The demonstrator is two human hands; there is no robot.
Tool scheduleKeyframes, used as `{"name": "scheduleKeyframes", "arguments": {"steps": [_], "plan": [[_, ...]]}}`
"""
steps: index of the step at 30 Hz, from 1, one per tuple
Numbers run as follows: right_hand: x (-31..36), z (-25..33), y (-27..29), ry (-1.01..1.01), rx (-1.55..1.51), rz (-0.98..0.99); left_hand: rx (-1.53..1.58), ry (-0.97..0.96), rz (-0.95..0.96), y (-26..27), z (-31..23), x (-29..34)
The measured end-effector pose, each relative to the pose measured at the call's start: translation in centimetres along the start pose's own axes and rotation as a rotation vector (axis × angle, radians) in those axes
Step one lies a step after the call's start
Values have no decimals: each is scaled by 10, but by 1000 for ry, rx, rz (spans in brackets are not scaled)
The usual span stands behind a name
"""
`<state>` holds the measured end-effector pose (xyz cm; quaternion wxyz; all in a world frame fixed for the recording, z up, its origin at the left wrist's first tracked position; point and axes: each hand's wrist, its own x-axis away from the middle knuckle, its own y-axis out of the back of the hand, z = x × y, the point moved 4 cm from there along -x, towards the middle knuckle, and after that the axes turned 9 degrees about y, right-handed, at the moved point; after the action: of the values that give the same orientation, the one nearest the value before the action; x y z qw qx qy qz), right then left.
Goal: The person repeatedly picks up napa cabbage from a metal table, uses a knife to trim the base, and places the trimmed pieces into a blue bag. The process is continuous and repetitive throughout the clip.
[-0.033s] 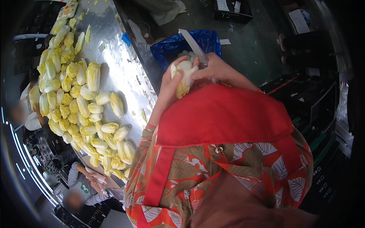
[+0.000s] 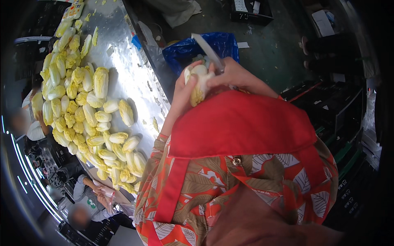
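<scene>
Metal bench (image 2: 117,51) at left, shiny; dark green floor (image 2: 273,51) right of it. Pale yellow cabbages (image 2: 88,108) heaped on the bench; co-worker (image 2: 89,193) at its lower end. Blue bag (image 2: 228,43) open beyond the hands, knife (image 2: 208,48) blade slanting across it. Left hand (image 2: 181,87): fingers clamped round the held cabbage (image 2: 198,85), just above the red apron (image 2: 238,127). Right hand (image 2: 233,74): fingers closed on the knife, handle hidden.

Metal table (image 2: 116,28) | heaped yellow-white cabbages (image 2: 100,83) | loose leaf (image 2: 95,37) | blue scrap (image 2: 136,42) at edge || green floor (image 2: 266,53) | white scrap (image 2: 243,45)
</scene>
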<state>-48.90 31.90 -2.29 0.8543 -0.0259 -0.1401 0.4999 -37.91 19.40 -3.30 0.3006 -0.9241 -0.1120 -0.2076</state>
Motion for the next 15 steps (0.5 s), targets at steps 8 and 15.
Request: {"name": "scheduleKeyframes", "arguments": {"steps": [8,15], "plan": [[12,14,7,-58,53,-45,-43,-128,-223,35,-4,-11],[7,-1,75,102,-17,-462,326,-99,-219,68,-23,-16]]}}
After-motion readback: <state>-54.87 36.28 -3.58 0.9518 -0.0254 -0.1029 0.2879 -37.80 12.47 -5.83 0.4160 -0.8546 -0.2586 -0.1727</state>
